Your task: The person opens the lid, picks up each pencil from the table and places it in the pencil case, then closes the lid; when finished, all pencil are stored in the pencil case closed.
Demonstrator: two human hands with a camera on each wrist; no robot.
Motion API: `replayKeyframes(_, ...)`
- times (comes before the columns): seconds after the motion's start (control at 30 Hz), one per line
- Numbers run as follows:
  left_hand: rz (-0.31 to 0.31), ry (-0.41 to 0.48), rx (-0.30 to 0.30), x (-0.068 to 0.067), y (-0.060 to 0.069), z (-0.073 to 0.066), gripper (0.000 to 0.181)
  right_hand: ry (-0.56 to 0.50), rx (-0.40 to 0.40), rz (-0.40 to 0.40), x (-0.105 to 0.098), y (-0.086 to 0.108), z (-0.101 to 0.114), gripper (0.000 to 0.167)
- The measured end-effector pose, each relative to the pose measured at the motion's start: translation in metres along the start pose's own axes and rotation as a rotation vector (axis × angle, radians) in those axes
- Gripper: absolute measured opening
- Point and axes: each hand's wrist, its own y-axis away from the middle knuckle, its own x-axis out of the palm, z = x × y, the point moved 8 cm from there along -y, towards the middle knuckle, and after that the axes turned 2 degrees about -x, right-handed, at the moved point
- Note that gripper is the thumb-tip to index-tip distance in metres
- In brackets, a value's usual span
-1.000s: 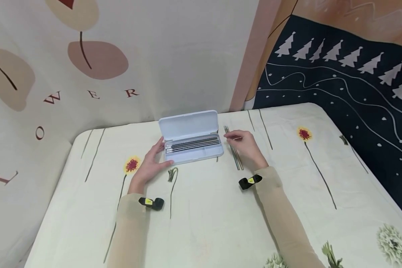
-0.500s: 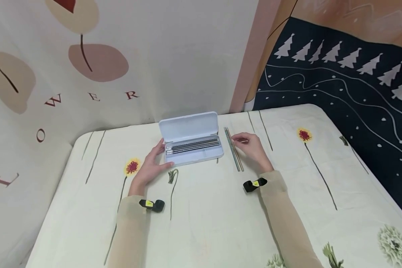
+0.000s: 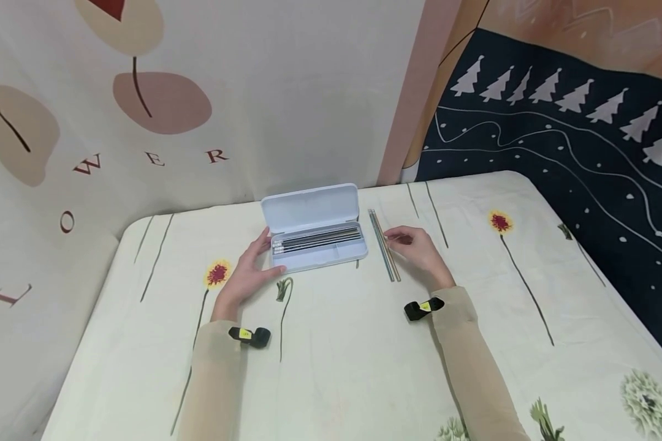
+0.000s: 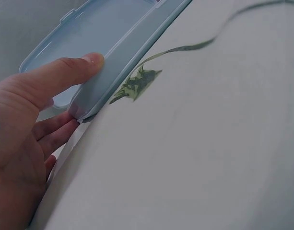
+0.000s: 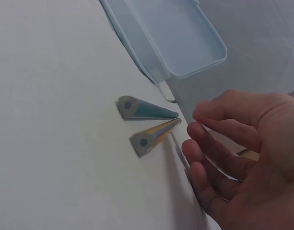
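Observation:
A light blue pencil case (image 3: 350,250) stands with its lid (image 3: 311,208) raised, near the table's back edge. Several dark pencils (image 3: 317,239) with pale ends lie lengthwise inside it. My left hand (image 3: 245,278) holds the case's left end, the thumb (image 4: 75,72) on the front wall and the other fingers around the side. Right of the case, a teal pencil (image 5: 149,111) and a golden pencil (image 5: 158,135) lie side by side on the cloth. Just right of them is my right hand (image 3: 419,251), its fingers loosely bent and holding nothing.
A white flower-printed cloth (image 3: 331,367) covers the table. Behind it hangs a pale printed curtain (image 3: 309,110), and a dark tree-patterned fabric (image 3: 529,135) is at the right. Each wrist wears a small black camera (image 3: 419,309).
My right hand has moved off the two pencils, to the right and slightly toward me; they now lie uncovered. The left hand and the case stay in place.

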Motion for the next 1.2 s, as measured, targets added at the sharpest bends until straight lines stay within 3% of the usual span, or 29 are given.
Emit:
replayKeyframes(0.5, 0.0, -0.001, 0.002, 0.0, -0.001, 0.001, 0.098, 0.065, 0.111, -0.002, 0.007, -0.002, -0.015, 0.033)
replayKeyframes(0.93, 0.007, -0.003, -0.017, 0.0, -0.001, 0.005, 0.1, 0.112, 0.111, 0.067, 0.012, -0.003, -0.012, 0.039)
replayKeyframes(1.2, 0.007, 0.005, -0.017, 0.001, -0.002, 0.004, 0.099, 0.157, 0.116, 0.018, 0.014, -0.009, -0.01, 0.038)
